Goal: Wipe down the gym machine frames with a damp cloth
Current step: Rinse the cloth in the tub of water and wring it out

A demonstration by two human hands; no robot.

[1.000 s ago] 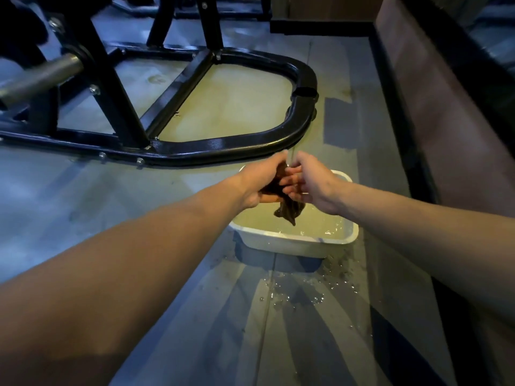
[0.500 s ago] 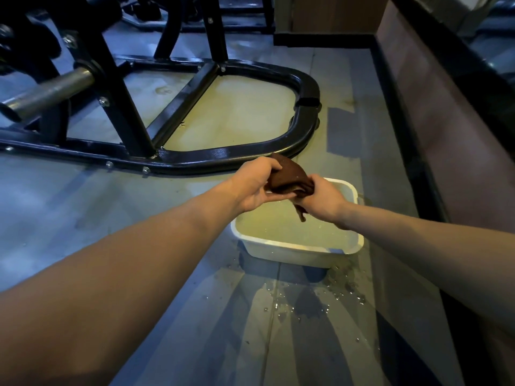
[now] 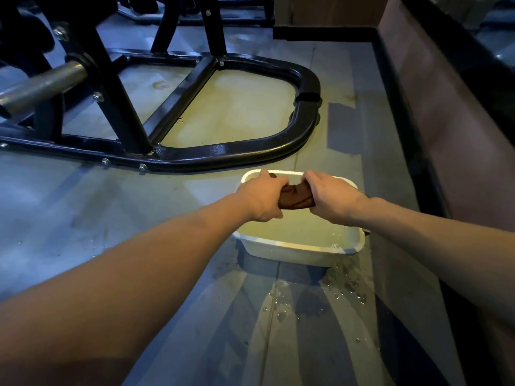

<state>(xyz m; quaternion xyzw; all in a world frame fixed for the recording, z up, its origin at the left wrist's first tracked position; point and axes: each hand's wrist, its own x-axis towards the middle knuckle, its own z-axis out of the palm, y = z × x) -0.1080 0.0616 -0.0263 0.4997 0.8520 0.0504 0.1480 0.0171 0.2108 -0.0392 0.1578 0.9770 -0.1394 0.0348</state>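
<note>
Clearly, step in hand: wringing the cloth (image 3: 296, 198) over the tub (image 3: 301, 247) before any frame gets wiped.
Floor, nearest: drops and small puddles (image 3: 281, 305) lie on the floor just in front of the tub; better to keep the drip inside the rim.
Left hand (image 3: 262, 197): fingers curled tight round the left end of the cloth.
Right hand (image 3: 330, 196): clenched round the right end, knuckles up.
Cloth: a dark brown roll held level between the two fists, above the water and clear of it.
How to do it well: twist the fists in opposite ways, stay over the middle of the tub, squeeze until it only drips, so that it comes out damp and not sodden.
Tub: white, on the floor, with pale water; its far rim sits just short of the frame.
Frame (image 3: 239, 151): black tube base loop just beyond the tub, apparently dry and not yet touched.
Hard to make out: both cloth ends are buried in the fists; fingertips are hidden; whether water is running off now cannot be told; the machine's upper part is cut off at the top edge.
</note>
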